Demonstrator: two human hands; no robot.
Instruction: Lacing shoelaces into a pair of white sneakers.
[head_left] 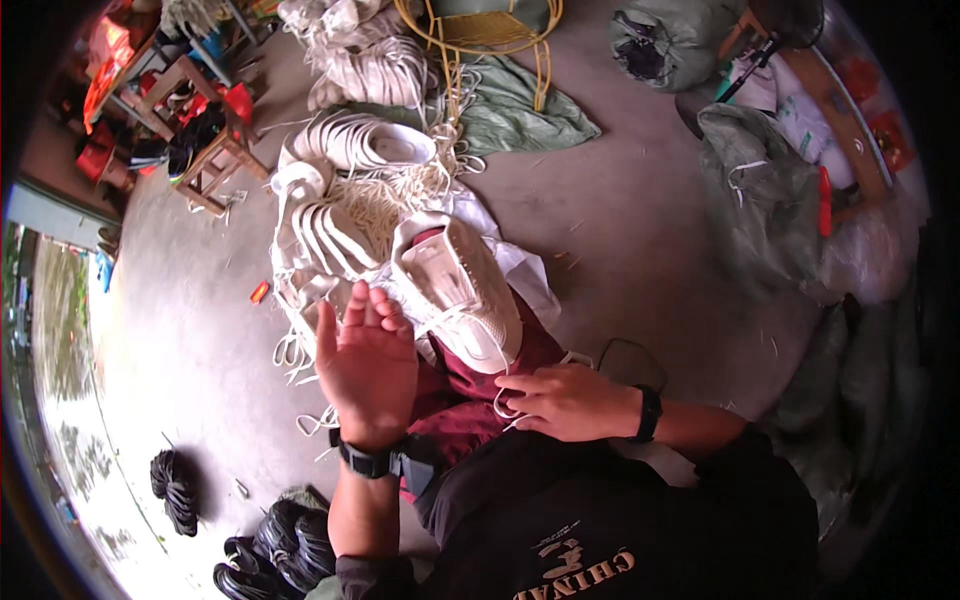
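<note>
A white sneaker (478, 325) rests on my thigh, over the maroon trousers (532, 345). Its toe points toward me and its opening faces away. A thin white shoelace (500, 403) runs from the toe end to my right hand (570, 402), whose curled fingers close on it. Just left of the shoe, my left hand (368, 378) is raised with the palm showing and the fingers stretched out, holding nothing. Part of the lacing on the shoe's left side lies close to those fingers.
Beyond my knees, rows of white shoe parts (335, 238) and tangled cream laces (385, 190) lie on white sheeting. A yellow-framed chair (480, 45) stands farther off. Wooden stool (222, 165) is at far left, green sacks (755, 185) at right, black bundles (290, 535) at lower left.
</note>
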